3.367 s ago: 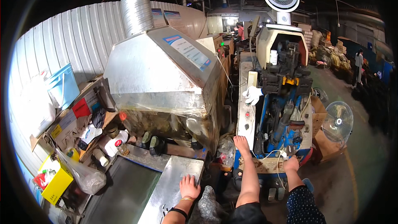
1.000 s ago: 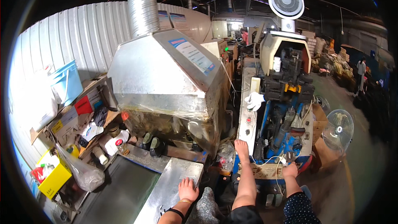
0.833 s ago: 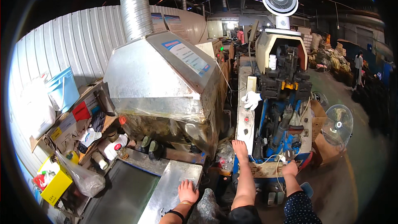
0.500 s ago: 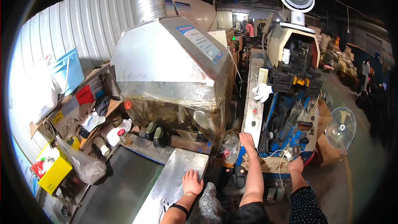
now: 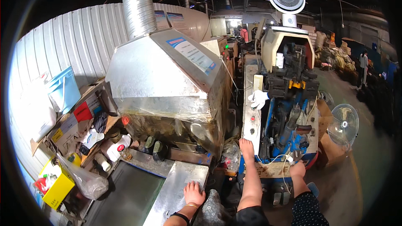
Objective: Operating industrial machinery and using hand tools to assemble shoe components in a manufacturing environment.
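My left hand [image 5: 194, 192] lies palm down on a bare metal panel [image 5: 167, 203] beside a dark conveyor belt [image 5: 130, 190], fingers spread and empty. Farther right, my right hand [image 5: 297, 170], below a black sleeve with white dots, is curled at the near end of a blue and black machine [image 5: 289, 129]. What its fingers close on is hidden. A white cable connector [image 5: 289, 157] sits just above it. Between the hands stretches a bare limb [image 5: 251, 184], apparently a leg with its foot against the machine's pale side panel [image 5: 250, 119].
A large metal hood [image 5: 159, 71] with a duct stands ahead. Along the left wall are a blue bucket [image 5: 65, 90], a yellow box [image 5: 58, 188] and a plastic bag [image 5: 93, 184]. White gloves [image 5: 258, 99] rest on the machine panel. A floor fan [image 5: 343, 124] stands right; people are far off.
The view has tipped slightly, so the surroundings sit lower and a little left. Both hands keep their places; the dark slippers on the floor are now mostly hidden.
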Tool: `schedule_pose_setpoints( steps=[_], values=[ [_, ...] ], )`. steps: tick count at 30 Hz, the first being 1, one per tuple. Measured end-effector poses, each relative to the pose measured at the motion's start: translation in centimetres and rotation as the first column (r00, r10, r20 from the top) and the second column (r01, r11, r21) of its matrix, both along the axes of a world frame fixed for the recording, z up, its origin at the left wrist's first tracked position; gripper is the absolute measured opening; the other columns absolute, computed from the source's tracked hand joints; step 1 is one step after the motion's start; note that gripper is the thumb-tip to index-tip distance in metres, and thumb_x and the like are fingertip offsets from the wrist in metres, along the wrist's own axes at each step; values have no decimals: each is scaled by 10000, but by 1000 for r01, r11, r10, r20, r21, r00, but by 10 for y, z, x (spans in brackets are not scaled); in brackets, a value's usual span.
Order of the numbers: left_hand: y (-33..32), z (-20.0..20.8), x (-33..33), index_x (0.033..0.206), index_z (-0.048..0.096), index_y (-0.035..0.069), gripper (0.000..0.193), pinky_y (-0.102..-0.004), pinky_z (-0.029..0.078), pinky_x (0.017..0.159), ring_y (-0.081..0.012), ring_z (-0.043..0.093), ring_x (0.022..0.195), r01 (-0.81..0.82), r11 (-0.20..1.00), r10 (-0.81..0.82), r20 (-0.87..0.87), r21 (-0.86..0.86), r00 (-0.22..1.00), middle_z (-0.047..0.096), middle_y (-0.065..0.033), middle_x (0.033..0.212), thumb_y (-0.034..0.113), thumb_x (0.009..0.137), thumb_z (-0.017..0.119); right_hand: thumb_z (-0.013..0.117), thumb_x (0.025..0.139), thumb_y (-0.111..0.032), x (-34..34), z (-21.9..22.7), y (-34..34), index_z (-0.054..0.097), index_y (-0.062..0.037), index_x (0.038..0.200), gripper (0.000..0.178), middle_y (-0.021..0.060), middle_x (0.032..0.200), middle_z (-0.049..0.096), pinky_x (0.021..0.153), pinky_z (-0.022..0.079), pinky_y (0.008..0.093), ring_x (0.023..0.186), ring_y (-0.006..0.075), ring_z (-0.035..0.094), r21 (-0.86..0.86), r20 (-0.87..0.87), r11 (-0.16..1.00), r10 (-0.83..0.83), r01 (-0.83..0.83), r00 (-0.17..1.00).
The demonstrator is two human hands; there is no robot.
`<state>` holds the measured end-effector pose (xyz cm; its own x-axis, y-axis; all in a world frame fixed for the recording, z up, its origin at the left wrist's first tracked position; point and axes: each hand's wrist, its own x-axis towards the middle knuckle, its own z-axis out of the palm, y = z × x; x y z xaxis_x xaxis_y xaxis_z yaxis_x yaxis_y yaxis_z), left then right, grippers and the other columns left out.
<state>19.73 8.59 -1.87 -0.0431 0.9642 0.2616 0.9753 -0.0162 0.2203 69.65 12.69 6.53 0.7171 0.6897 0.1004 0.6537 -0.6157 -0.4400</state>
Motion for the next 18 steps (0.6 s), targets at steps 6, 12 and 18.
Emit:
schedule_pose_setpoints(
  steps=[6,12,18],
  values=[
    [0,-3,-5,1334,538,80,626,-504,266,1125,-352,386,1353,-41,997,40,15,58,999,477,-167,1423,374,794,651,671,809,-225,0,-9,12,556,18,1123,413,243,1008,683,828,535,465,960,401,662,0,39,999,40,-40,998],
    [6,9,1,1332,537,93,594,-488,270,1133,-344,374,1372,-12,999,10,66,41,998,466,-158,1443,352,809,648,694,790,-212,10,-16,9,559,0,1077,382,244,990,678,821,535,478,939,406,667,19,66,1000,-20,19,998],
    [-1,1,-13,1332,539,97,600,-484,265,1141,-345,375,1374,-25,999,23,42,42,999,468,-160,1443,368,807,644,681,786,-194,5,-31,19,556,7,1089,384,242,996,681,822,538,472,946,400,668,19,54,1000,12,-13,998]
  ],
)
